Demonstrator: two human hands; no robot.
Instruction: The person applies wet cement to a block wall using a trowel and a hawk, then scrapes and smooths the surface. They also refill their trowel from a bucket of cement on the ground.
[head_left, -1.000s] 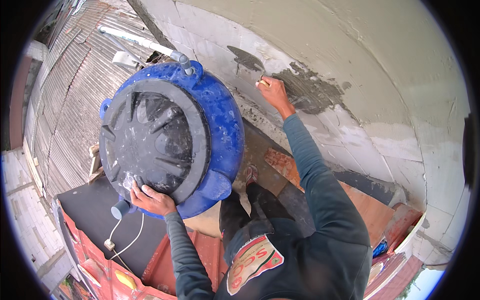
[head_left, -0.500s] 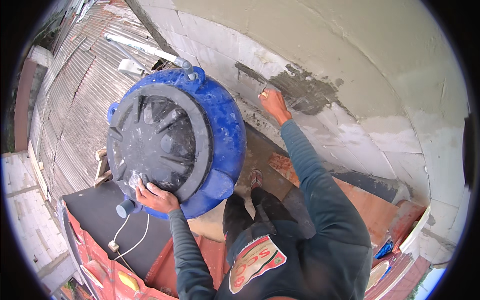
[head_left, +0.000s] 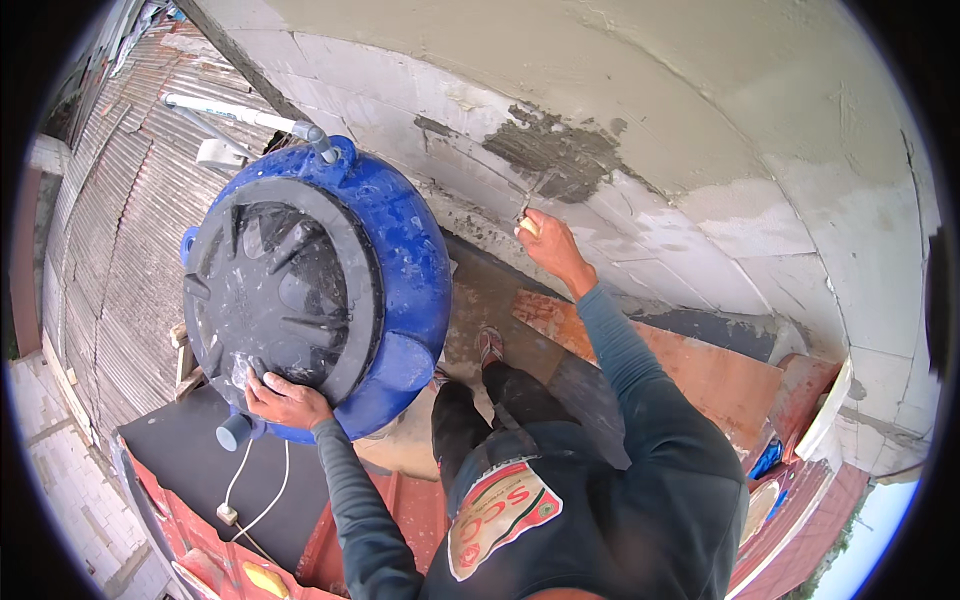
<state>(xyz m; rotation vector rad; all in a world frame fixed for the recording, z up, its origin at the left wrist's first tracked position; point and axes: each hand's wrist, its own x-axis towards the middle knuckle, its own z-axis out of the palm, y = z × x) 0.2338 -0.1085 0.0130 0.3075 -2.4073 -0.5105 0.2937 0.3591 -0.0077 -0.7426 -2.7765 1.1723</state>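
My right hand is closed around the pale handle of a trowel. Its thin blade points up at the wall, by the lower edge of a patch of wet grey mortar. To the left, my left hand lies with fingers spread on the black lid of a big blue water tank, near the lid's lower rim. Whitish smears show on the lid beside those fingertips.
Light block wall, plastered higher up, runs along the right. A grey-white pipe joins the tank's top. Corrugated roofing spreads at left. A white cable hangs below the tank. Reddish boards lie along the wall's foot.
The whole view has shifted, so tank and wall sit farther left. My right hand has moved down and right relative to the mortar patch, and the trowel blade shows more. My left hand stays on the lid.
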